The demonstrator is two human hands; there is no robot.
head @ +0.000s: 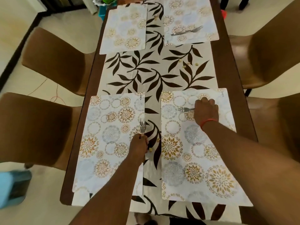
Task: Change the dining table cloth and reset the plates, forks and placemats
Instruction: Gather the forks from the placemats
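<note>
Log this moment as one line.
left hand: grips fork | right hand: grips fork | forks remaining: far right placemat

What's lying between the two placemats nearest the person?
In the head view, between the near left placemat and near right placemat lies a strip of leaf-patterned cloth with a few crumbs; the left hand overlaps it.

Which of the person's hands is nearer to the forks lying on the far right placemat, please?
Right. The right hand, gripping a fork, is directly below the forks on the near right placemat; the left hand sits nearer the camera and further left.
</note>
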